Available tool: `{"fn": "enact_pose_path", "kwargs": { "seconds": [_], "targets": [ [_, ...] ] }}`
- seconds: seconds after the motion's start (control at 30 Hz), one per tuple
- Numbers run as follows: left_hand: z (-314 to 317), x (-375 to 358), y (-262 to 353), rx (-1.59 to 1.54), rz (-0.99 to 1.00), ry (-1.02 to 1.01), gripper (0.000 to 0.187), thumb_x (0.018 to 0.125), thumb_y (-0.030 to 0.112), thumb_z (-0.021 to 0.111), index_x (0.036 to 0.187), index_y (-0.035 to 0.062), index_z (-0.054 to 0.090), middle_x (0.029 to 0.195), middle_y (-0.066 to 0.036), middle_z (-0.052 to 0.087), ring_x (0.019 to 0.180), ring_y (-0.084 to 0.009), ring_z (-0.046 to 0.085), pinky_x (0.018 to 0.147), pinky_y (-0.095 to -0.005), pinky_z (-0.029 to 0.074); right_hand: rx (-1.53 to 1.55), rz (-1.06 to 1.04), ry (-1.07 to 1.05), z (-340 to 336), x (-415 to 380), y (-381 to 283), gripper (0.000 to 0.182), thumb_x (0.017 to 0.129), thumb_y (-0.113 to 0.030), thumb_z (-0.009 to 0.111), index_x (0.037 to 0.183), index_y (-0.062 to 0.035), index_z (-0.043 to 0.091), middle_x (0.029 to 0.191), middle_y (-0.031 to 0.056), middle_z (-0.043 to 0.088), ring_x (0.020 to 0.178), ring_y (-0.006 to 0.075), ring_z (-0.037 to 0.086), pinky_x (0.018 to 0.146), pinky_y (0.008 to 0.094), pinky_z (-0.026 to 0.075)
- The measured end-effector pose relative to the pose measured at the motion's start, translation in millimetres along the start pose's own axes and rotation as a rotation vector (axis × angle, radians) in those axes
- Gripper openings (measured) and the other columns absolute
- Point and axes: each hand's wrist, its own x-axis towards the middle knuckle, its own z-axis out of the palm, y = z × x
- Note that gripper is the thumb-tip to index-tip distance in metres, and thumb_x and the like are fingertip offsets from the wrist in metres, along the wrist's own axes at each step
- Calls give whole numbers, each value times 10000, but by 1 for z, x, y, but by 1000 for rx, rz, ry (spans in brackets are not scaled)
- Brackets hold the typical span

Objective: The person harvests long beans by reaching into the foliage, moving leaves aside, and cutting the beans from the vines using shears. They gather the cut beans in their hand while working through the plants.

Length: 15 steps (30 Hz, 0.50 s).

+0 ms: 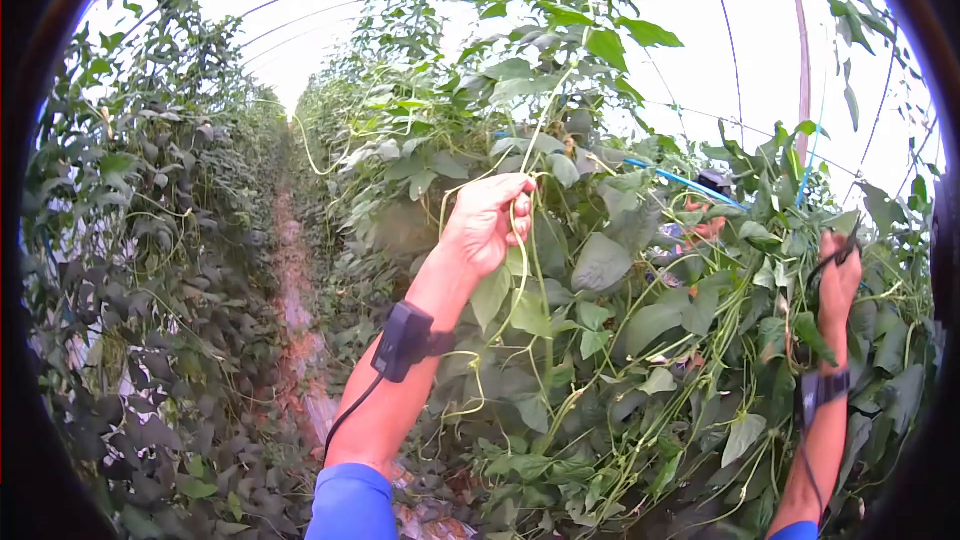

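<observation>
My left hand (pixel 490 225) is raised near the middle, its thumb and fingers pinched around a thin green vine stem (pixel 541 130). The stem runs up into the leaves, and loose tendrils and leaves (pixel 491 297) hang below the fist. At the right, my right hand (pixel 840 270) is closed on a dark tool that looks like black scissors (pixel 852 243). Its pointed end sticks up beyond the fingers, and leaves lie close around it. Most of the tool is hidden by the hand.
Dense climbing plants (pixel 150 240) form a row at the left, with a narrow soil path (pixel 290 280) beside it. A blue cord (pixel 685 183) crosses the foliage. Behind the leaves a person (pixel 708 228) is partly visible. Thin hoops and a pole (pixel 803 60) rise overhead.
</observation>
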Motion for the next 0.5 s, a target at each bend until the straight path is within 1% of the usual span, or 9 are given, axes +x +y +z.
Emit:
{"fn": "enact_pose_path", "kwargs": {
  "seconds": [0.07,0.1,0.13,0.23,0.3,0.33,0.4,0.47,0.5],
  "targets": [
    [-11,4,2,-2,35,37,155,907,189,553,896,36,571,621,5,533,473,-85,502,394,-203,368,-103,75,-99,10,-46,-53,304,887,-265,629,971,11,536,779,-28,474,708,75,437,612,234,371],
    [-14,4,6,-20,9,97,157,904,202,552,887,47,573,617,12,532,472,-81,493,395,-199,362,32,-9,-98,26,-73,-82,279,865,-209,638,992,14,526,769,-19,475,693,80,443,614,241,378],
    [-21,5,9,-2,9,94,164,902,215,555,887,53,575,619,20,533,474,-84,492,402,-197,360,-185,-89,-224,25,-88,-88,232,831,-133,628,995,-3,527,751,-10,476,672,87,450,619,246,388],
    [-40,6,13,29,10,113,157,899,210,559,888,54,575,623,22,534,488,-86,497,424,-205,375,-14,-70,-495,52,-141,-111,184,792,-55,605,957,-25,531,680,-13,471,608,83,455,553,250,390],
    [-52,6,15,35,5,143,150,899,205,561,892,57,578,633,20,539,515,-90,506,449,-217,395,155,162,-651,73,-174,-109,181,778,-40,607,940,-21,529,642,-20,473,567,91,468,533,243,405],
    [-56,6,16,37,8,150,150,899,205,561,892,57,578,633,20,539,515,-90,506,449,-217,395,148,31,-685,88,-189,-104,171,759,-25,610,909,-14,531,630,-4,503,564,103,508,550,240,433],
    [-66,6,17,14,-19,158,134,903,174,552,879,46,580,649,-11,558,534,-121,555,438,-230,444,280,216,-852,105,-203,-135,165,721,-34,664,832,-2,546,602,28,541,554,124,545,554,278,464],
    [-75,3,20,5,-33,122,121,898,169,565,886,50,584,679,-24,584,564,-137,586,484,-255,489,169,-18,-963,121,-216,-146,193,728,-64,700,826,0,546,577,36,536,531,130,538,545,281,460],
    [-75,0,22,56,-40,143,122,891,178,582,900,57,589,709,-18,589,600,-132,587,513,-251,490,243,14,-987,128,-223,-149,203,739,-86,708,827,1,547,575,43,533,529,128,533,543,275,454]
  ]
}}
